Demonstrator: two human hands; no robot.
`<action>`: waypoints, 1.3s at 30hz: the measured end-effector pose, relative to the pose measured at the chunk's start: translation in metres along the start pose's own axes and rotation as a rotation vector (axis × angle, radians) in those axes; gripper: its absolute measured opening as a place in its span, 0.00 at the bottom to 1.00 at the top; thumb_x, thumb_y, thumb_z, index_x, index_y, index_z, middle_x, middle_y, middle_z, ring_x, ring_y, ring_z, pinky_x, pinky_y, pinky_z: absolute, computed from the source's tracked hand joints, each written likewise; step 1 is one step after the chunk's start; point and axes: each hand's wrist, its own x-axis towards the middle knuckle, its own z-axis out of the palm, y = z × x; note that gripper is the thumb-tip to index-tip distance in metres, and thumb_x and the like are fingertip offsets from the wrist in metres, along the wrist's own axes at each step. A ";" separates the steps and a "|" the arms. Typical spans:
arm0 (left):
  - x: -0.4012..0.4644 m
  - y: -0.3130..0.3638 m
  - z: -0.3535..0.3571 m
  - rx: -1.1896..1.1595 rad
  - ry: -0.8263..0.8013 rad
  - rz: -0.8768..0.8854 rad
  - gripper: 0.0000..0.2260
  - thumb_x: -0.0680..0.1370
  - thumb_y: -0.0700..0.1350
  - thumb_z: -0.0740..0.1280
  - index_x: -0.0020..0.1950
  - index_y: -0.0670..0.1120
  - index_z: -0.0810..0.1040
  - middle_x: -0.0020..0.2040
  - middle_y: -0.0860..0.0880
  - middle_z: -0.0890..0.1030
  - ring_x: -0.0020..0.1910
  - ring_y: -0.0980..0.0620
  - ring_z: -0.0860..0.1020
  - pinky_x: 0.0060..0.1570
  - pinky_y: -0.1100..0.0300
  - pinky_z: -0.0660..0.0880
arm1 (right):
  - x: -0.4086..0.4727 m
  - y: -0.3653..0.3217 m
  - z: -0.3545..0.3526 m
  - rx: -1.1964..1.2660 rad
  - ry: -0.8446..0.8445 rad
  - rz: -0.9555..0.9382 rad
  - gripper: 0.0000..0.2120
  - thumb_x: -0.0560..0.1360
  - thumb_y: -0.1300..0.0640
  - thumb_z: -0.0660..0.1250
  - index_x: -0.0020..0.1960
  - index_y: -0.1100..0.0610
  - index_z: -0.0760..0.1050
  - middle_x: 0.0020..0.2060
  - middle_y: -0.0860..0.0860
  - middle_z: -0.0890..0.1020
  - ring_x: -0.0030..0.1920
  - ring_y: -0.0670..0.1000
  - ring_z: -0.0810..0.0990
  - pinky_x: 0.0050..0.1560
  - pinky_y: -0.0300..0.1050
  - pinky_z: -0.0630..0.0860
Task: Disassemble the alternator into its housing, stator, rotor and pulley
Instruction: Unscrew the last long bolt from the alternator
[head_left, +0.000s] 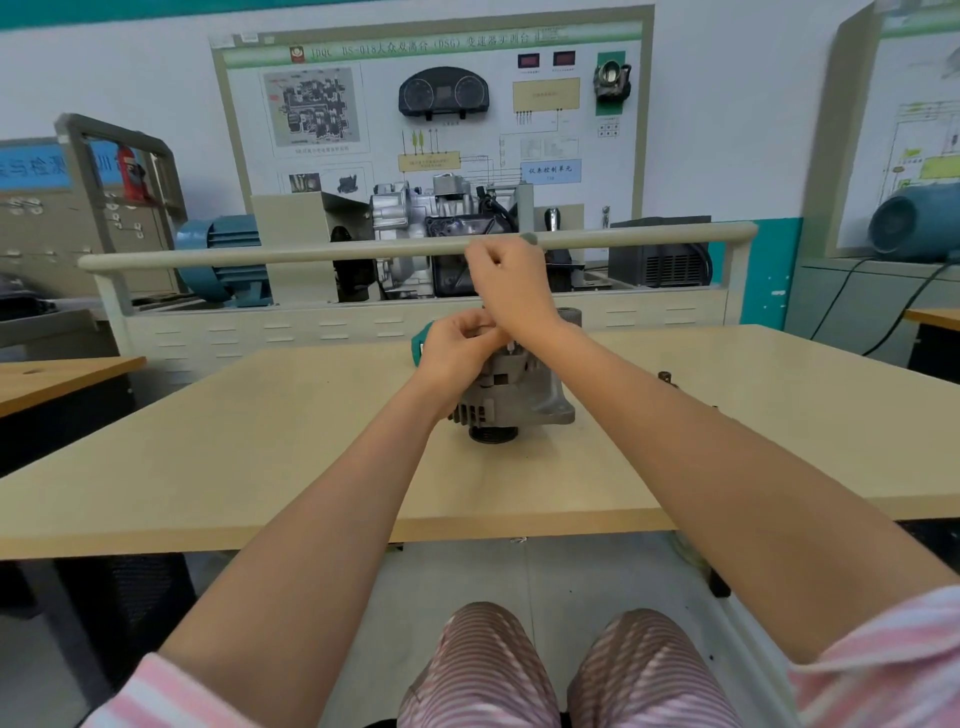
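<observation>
The striped knees (566, 670) sit under the table (260, 467), where the alternator (511, 395) stands pulley-down, still whole — left hand (457, 351) pinches its top, right hand (511, 291) curls above, holding I can't tell what — nearly all left.

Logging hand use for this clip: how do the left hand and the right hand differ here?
The left hand sits low, touching the top of the alternator; the right hand is raised above it. The left hand's fingers curl at the alternator's top; the right hand's fingers are bunched, and what they hold, if anything, cannot be made out. Both are bare and work over the alternator on the table.
</observation>
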 end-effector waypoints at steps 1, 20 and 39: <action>0.001 0.000 0.000 0.006 0.020 -0.006 0.07 0.76 0.35 0.67 0.41 0.45 0.79 0.37 0.47 0.81 0.37 0.53 0.79 0.39 0.59 0.75 | -0.002 0.000 0.000 -0.168 -0.001 -0.080 0.21 0.76 0.60 0.59 0.25 0.54 0.59 0.22 0.47 0.63 0.27 0.47 0.62 0.38 0.42 0.63; 0.001 0.000 -0.002 0.031 -0.036 -0.028 0.08 0.78 0.43 0.68 0.55 0.45 0.83 0.49 0.47 0.85 0.54 0.49 0.81 0.56 0.54 0.77 | 0.008 0.000 -0.002 -0.221 -0.105 0.051 0.23 0.77 0.57 0.58 0.24 0.54 0.60 0.20 0.47 0.62 0.24 0.48 0.60 0.30 0.41 0.63; 0.008 0.004 0.002 0.170 0.064 -0.061 0.08 0.79 0.37 0.62 0.42 0.48 0.72 0.41 0.46 0.77 0.39 0.52 0.71 0.40 0.56 0.70 | -0.011 -0.008 0.011 -1.140 0.019 -0.075 0.16 0.77 0.50 0.54 0.52 0.59 0.74 0.52 0.56 0.76 0.53 0.57 0.72 0.53 0.51 0.64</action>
